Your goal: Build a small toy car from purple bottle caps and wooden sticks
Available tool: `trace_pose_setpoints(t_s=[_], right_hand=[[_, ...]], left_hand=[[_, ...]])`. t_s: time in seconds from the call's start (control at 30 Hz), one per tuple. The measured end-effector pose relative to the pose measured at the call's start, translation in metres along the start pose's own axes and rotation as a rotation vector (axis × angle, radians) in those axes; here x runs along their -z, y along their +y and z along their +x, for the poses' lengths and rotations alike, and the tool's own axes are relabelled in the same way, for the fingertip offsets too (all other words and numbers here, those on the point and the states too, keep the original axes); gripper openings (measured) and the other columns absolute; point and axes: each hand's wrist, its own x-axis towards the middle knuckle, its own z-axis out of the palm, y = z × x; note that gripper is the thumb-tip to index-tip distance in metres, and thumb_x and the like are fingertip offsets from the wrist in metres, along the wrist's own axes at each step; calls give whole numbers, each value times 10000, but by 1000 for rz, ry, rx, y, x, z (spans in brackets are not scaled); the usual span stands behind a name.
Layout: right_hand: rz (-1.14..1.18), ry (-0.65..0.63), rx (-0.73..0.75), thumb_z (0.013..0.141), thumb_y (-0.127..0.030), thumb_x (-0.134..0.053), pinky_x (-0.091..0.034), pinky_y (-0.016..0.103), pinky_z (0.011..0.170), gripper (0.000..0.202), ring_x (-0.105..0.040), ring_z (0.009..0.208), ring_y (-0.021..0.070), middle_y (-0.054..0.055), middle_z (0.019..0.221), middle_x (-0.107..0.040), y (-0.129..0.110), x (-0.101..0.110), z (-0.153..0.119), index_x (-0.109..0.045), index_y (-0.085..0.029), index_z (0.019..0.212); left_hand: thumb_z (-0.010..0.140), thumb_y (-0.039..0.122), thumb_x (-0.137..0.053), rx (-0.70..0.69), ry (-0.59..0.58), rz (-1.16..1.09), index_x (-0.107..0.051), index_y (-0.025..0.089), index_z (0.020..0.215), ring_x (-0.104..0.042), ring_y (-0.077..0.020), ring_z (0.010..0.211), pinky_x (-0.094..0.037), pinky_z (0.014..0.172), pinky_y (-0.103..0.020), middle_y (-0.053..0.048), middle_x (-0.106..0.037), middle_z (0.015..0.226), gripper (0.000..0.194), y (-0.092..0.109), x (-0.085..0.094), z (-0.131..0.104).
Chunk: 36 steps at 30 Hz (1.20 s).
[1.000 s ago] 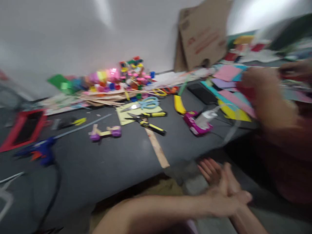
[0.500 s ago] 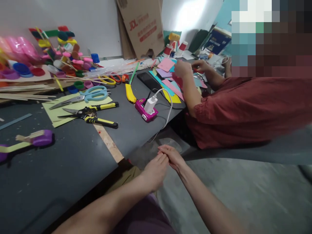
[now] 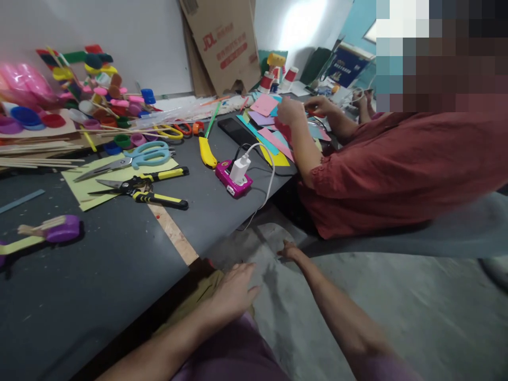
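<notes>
Beside the table's front edge, my left hand [image 3: 237,288] is held over my lap with its fingers stretched and the thumb apart, holding nothing. My right hand [image 3: 291,251] hangs lower, above the grey floor; it looks small and dim, its fingers apart with nothing seen in them. On the table, nearest my left hand, lie black-and-yellow pruning shears [image 3: 166,200]. Blue-handled scissors [image 3: 148,155] rest behind them on a sheet of yellow-green paper [image 3: 85,196]. A magenta power strip [image 3: 234,182] with a white plug [image 3: 240,168] sits near the table edge.
A co-worker in a red shirt [image 3: 389,174] sits at the right, hands over coloured paper [image 3: 265,105]. A yellow-handled knife [image 3: 207,153], wooden sticks [image 3: 43,161], a purple cap piece [image 3: 63,228] and colourful caps [image 3: 26,117] lie on the table [image 3: 99,286]. A white cable [image 3: 273,180] hangs over its edge.
My hands were together with fingers touching; now they are apart. My left hand has moved left and opened, and my right hand has drawn away from it to the right.
</notes>
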Motion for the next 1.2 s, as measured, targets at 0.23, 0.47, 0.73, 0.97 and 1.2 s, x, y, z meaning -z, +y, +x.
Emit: trace_pose_setpoints(t_s=[0.23,0.47,0.73,0.97,1.2], right_hand=[[372,-472,-183,964,-349,-622,-563,469,892,362,-647,1074,248,100,1285,-619,-20,-14,-29,-587,-177,1280],[524,-733,-139,929,-729,-387,-496,520,968,709,-679,1135,308,181,1338,-648,-52,-22,-57,-562,-192,1356],[476,-857,-76,818,-566,-711,-461,505,1029,677,-646,1210,329,198,1282,-691,-63,-26,-67,-590,-166,1350],[455,-799,0,833,-545,-700,-465,526,1029,620,-620,1248,333,191,1325,-669,-56,-20,-67,-603,-185,1329],[335,-700,139,933,-550,-595,-505,534,991,525,-652,1169,291,136,1272,-681,-52,-11,-63,-604,-172,1296]], left_hand=[[824,275,-660,141,165,-318,-434,139,1476,-313,-361,1483,-242,1215,-524,-203,-397,1575,703,-13,-13,12],[947,344,-618,207,279,-669,-576,181,1289,-617,-263,1141,-536,947,-499,-109,-588,1334,381,-21,-16,47],[952,345,-611,281,301,-939,-595,174,1253,-645,-239,1069,-564,893,-454,-104,-621,1270,346,-15,-4,56],[948,345,-618,456,307,-1059,-588,168,1263,-646,-243,1068,-566,888,-457,-104,-621,1268,362,-26,-3,57],[949,348,-615,592,335,-1143,-587,170,1265,-645,-243,1070,-565,890,-458,-105,-619,1272,364,-39,-2,53]])
